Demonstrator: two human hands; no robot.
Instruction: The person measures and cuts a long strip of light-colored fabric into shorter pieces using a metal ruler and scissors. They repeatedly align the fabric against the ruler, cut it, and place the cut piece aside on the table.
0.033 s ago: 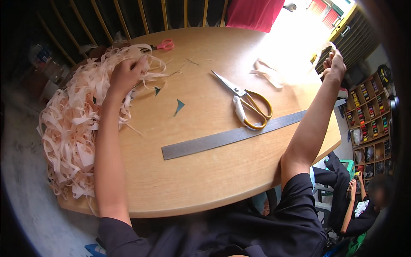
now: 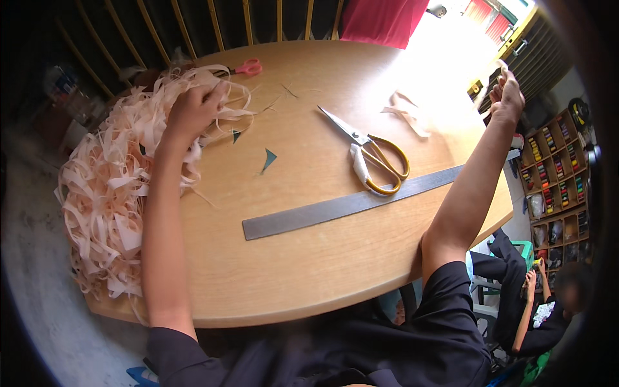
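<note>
A large heap of pale pink fabric strips [image 2: 106,187] covers the left side of the table. My left hand [image 2: 196,111] is closed on some strips at the heap's upper right edge. Far out at the right, my right hand [image 2: 507,97] is raised past the table edge, its fingers curled round a pale fabric strip [image 2: 480,97] that washes out in the glare. Another loose pale strip [image 2: 407,115] lies on the tabletop between my hands. Large scissors [image 2: 380,164] with yellow handles, one partly wrapped in white, rest partly across a long metal ruler [image 2: 309,216].
Pink-handled scissors [image 2: 250,67] lie at the table's [image 2: 290,277] far side, near the heap. Small dark green scraps [image 2: 269,158] and thread bits are scattered nearby. A railing [image 2: 193,29] borders the far edge. At the lower right sits another person [image 2: 532,316], near shelves of thread spools [image 2: 554,161].
My right hand has shifted slightly outward and up. The loose strip on the table has slid a little right and changed its curl. My left hand stays almost in place.
</note>
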